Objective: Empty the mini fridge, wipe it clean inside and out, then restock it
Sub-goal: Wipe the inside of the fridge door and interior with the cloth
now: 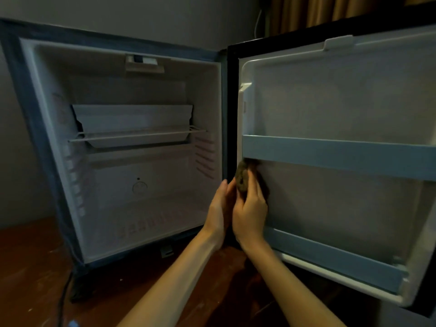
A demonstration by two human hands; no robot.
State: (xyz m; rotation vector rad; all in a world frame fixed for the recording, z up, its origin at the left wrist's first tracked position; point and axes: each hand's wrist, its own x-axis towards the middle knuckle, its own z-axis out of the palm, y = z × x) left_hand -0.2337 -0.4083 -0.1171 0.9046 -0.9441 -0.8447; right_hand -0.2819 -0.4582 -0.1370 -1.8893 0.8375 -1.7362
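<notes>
Cloth held against door by right hand

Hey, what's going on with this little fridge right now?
A person seems to be wiping the inside of the open white mini fridge door. The right hand holds a dark brownish wad of cloth against it, just under the pale blue upper door shelf rail on the hinge side. The left hand lies beside it, fingers straight. The fridge cabinet holds no food, only a white wire shelf and a white plastic tray.
</notes>
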